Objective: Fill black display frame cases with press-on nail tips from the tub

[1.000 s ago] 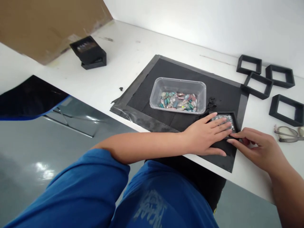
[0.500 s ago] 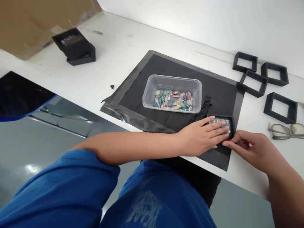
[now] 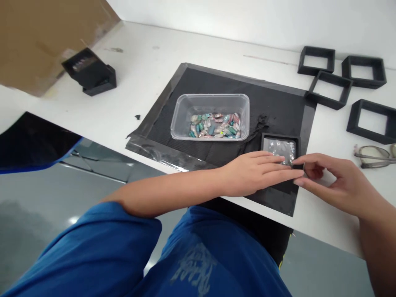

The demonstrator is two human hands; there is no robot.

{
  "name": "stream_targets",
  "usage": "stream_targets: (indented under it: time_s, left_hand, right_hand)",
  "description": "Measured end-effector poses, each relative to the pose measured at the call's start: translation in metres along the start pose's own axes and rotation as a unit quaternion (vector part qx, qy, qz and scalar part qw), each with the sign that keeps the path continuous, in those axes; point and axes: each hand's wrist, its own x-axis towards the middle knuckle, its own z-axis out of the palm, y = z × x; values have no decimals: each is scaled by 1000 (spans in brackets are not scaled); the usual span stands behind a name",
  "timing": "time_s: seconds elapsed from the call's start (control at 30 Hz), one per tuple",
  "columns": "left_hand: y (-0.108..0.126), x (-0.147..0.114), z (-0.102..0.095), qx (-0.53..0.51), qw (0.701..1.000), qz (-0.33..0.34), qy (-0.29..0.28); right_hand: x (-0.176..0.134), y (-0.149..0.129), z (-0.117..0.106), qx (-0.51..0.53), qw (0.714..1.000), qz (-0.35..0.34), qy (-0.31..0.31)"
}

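A small black rectangular frame (image 3: 298, 144) lies on a black mat near the table's front edge, with a clear plastic packet (image 3: 281, 147) inside it. My left hand (image 3: 255, 171) stretches flat across the near side of the frame, fingers long, their tips over the packet and the rim. At the frame's near right corner, my right hand (image 3: 337, 181) has thumb and forefinger bent around the edge; its other fingers curl under. Behind the hands, a clear plastic tub (image 3: 177, 119) holds many press-on nails (image 3: 213, 126) in teal, pink and pale shades.
Several empty black frames (image 3: 317, 51) stand at the back right, with eyeglasses (image 3: 373, 156) in front of them. The black mat (image 3: 161, 128) is taped to the white table. Crumpled black scraps (image 3: 262, 121) lie beside the tub. Black boxes (image 3: 99, 84) stand at the left by a cardboard panel (image 3: 55, 37).
My left hand has slid back toward me, uncovering more of the packet. The right thumb and forefinger have spread wider at the frame's corner. The whole view has shifted slightly.
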Motion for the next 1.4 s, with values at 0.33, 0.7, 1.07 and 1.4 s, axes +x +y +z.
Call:
stream_targets:
  time_s: [0.33, 0.7, 1.07, 1.4]
  left_hand:
    - [2, 8, -10, -227, 963, -65, 132]
    - [-8, 3, -7, -2, 996, 20, 87]
    - [-11, -2, -10, -47, 983, 29, 176]
    - [-22, -8, -85, -107, 957, -29, 268]
  right_hand:
    - [6, -2, 3, -21, 999, -29, -23]
    - [-6, -5, -23, 96, 985, 75, -120]
    - [-14, 13, -39, 221, 967, -7, 125]
    - [-9, 19, -32, 56, 967, 130, 213]
